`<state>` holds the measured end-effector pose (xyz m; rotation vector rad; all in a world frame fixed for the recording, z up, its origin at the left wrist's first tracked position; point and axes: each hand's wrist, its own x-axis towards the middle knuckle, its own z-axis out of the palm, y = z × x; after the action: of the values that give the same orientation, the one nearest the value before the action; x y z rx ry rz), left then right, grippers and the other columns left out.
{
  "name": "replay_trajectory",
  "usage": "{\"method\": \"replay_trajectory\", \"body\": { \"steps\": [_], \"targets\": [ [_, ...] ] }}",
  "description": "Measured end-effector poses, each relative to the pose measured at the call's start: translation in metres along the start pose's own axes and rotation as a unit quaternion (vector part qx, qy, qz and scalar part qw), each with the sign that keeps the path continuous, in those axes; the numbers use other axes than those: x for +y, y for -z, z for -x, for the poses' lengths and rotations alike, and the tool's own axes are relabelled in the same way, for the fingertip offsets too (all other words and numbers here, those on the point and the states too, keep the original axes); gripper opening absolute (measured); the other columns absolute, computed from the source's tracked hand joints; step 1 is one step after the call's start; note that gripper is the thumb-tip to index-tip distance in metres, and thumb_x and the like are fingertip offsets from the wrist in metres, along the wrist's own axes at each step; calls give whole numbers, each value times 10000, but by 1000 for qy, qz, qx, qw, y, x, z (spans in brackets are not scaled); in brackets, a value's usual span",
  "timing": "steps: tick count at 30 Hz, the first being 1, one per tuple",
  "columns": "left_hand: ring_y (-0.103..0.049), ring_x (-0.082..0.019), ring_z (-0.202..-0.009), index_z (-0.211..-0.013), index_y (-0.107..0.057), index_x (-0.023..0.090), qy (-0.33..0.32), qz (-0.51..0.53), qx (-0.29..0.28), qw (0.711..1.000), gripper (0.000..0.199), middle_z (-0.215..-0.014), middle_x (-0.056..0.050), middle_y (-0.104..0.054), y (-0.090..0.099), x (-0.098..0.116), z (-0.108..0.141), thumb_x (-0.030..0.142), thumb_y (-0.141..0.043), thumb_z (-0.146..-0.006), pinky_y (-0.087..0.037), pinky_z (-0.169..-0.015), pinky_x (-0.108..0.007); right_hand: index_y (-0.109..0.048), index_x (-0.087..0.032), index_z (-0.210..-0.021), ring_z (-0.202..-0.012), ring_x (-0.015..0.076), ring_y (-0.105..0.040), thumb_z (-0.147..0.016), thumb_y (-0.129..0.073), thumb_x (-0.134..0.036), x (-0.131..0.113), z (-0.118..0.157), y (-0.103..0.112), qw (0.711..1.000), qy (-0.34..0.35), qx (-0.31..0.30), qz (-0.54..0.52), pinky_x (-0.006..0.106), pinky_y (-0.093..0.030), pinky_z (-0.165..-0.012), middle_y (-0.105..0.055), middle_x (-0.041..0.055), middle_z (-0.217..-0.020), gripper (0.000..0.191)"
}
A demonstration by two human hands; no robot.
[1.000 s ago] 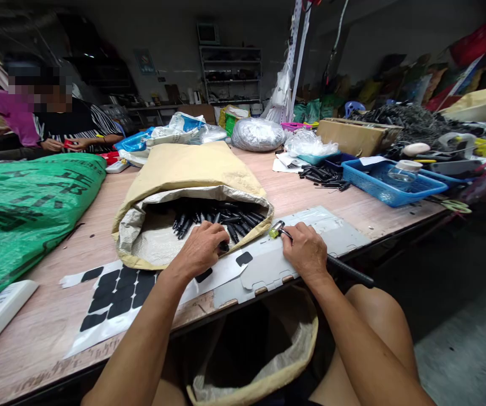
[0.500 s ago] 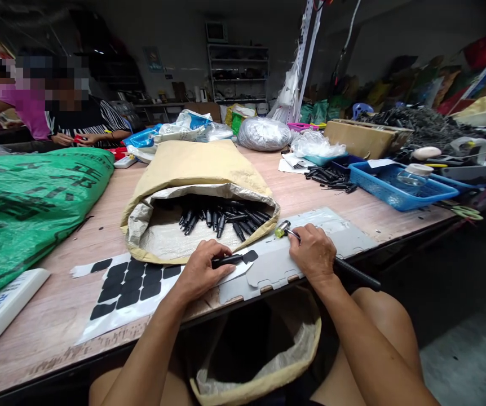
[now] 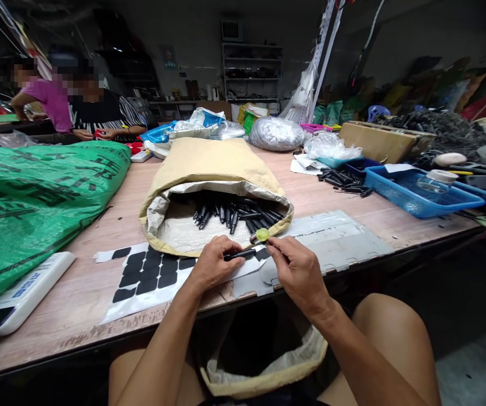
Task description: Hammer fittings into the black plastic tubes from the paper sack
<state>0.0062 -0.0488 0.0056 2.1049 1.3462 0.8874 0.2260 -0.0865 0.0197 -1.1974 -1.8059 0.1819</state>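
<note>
Left hand [image 3: 213, 265] pinches a slim black part [image 3: 239, 255] at the table's near edge; right hand [image 3: 296, 268] grips a small mallet [image 3: 262, 234], its yellow-green head just above the part's tip. Beyond them, an open paper sack [image 3: 209, 175] of black parts, then a blue tray [image 3: 420, 194] far right.

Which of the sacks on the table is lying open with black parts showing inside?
The tan paper sack in the middle; the green woven sack shows no opening.
</note>
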Motion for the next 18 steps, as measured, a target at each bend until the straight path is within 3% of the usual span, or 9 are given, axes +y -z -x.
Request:
{"method": "replay_trajectory", "body": {
  "steps": [9, 14, 18],
  "targets": [
    [-595, -210, -867, -834, -783, 215, -28, -5, -11, 1000, 98, -810, -27, -649, 2, 0, -1, 235, -688, -833, -453, -818, -336, -713, -234, -1196, -895, 169, -698, -1029, -482, -268, -10, 9, -20, 991, 38, -77, 98, 240, -506, -784, -729, 52, -977, 287],
    [-613, -227, -924, -949, -805, 210, -4, 6, -7, 1000, 172, -868, -40, -672, 0, -3, -1, 247, -727, -800, -460, -857, -349, -707, -225, -1212, -940, 171, -692, -1032, -478, -288, -3, 6, -14, 995, 13, -25, 98, 242, -501, -814, -733, 60, -1021, 299],
    [-611, -223, -914, -935, -800, 202, -2, 2, -2, 1000, 167, -859, -37, -671, -1, -4, -2, 240, -718, -794, -457, -859, -353, -714, -234, -1196, -913, 169, -688, -1023, -494, -281, 1, 8, -15, 994, 7, -53, 100, 244, -492, -801, -728, 42, -977, 283]
  ]
}}
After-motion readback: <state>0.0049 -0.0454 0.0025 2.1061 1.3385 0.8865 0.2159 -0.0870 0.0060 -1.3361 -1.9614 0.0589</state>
